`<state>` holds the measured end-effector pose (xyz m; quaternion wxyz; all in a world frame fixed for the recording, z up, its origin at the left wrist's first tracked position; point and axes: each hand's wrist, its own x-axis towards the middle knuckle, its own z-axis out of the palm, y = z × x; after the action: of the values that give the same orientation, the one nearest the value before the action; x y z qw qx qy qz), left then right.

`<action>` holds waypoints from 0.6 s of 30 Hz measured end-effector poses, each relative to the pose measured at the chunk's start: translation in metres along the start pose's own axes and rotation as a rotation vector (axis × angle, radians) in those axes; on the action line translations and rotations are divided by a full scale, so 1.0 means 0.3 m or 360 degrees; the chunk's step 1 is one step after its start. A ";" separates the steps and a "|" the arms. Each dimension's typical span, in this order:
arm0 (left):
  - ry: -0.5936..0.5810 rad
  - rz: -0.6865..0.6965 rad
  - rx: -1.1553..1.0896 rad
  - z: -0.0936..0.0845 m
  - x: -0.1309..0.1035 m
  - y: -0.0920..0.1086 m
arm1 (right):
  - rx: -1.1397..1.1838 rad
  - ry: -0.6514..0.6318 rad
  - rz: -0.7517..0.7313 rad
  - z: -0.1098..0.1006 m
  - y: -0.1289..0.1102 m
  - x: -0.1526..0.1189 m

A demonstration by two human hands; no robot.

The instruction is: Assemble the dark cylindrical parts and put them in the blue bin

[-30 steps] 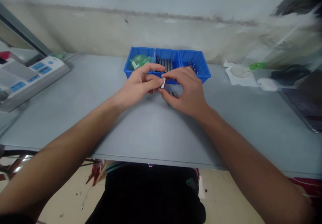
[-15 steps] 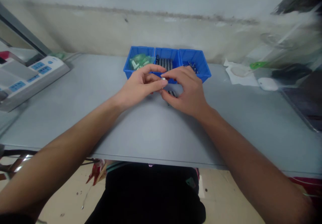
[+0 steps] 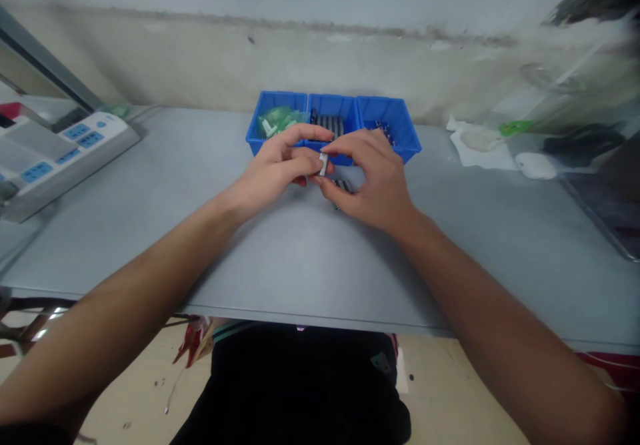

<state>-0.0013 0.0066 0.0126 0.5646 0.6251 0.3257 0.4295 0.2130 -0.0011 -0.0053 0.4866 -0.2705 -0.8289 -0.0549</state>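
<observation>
A small white part (image 3: pixel 323 164) is held between both hands, above the grey table and in front of three joined blue bins. My left hand (image 3: pixel 280 161) has its thumb and fingers on the part's left side. My right hand (image 3: pixel 371 175) pinches it from the right between thumb and index finger. Below the right palm lie small dark striped pieces (image 3: pixel 343 185), partly hidden. The left bin (image 3: pixel 255 128) has white parts in a green bag, the middle bin (image 3: pixel 334 103) dark striped pieces, the right bin (image 3: pixel 410 135) small metal-looking parts.
On the left of the grey table (image 3: pixel 300 271) lies a white power strip (image 3: pixel 75 158). At the right are a white mouse (image 3: pixel 535 165), tissue paper (image 3: pixel 483 155), a green item (image 3: pixel 515 127) and a clear cup (image 3: pixel 550 85). The wall stands behind the bins.
The white part has turned in the fingers and more of its length shows. My left thumb has drawn back slightly to the left. My right hand has hardly moved.
</observation>
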 end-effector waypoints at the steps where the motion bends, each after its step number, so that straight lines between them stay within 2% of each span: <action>1: 0.0005 -0.0009 0.0016 0.000 -0.001 0.001 | -0.0005 0.0002 0.0000 0.000 0.000 0.000; 18: 0.0029 0.0045 0.0086 0.013 -0.012 -0.005 | 0.0090 0.0051 -0.0026 0.008 -0.009 0.010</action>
<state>0.0009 0.0020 0.0106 0.5384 0.6407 0.3334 0.4341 0.2085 -0.0013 -0.0036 0.5068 -0.2491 -0.8243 -0.0397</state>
